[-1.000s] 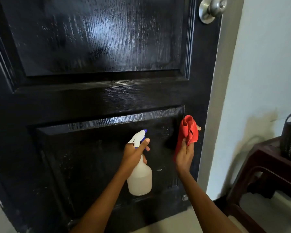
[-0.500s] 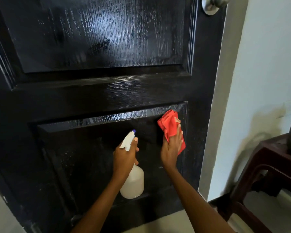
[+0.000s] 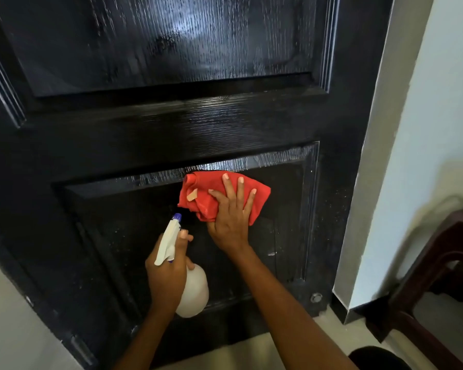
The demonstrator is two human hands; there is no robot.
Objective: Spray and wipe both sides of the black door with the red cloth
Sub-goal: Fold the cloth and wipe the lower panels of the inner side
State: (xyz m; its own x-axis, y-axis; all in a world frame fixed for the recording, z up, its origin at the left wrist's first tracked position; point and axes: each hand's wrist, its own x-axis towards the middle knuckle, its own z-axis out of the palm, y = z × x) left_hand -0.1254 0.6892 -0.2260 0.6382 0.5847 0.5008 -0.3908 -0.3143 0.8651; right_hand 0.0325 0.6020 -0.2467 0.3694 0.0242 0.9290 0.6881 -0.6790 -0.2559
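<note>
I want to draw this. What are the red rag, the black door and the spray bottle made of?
The red cloth looks like soft fabric, maybe microfibre: it crumples into folds under the right hand. The black door has wood grain lines under glossy black paint that mirrors light; real wood or moulded, I cannot tell. The spray bottle, held by the left hand, looks like milky white plastic, smooth and matte.

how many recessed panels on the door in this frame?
2. Upper panel fills the top of the door, cut off by the frame edge. Lower panel sits below the rail, where the cloth is. More may lie out of view.
</note>
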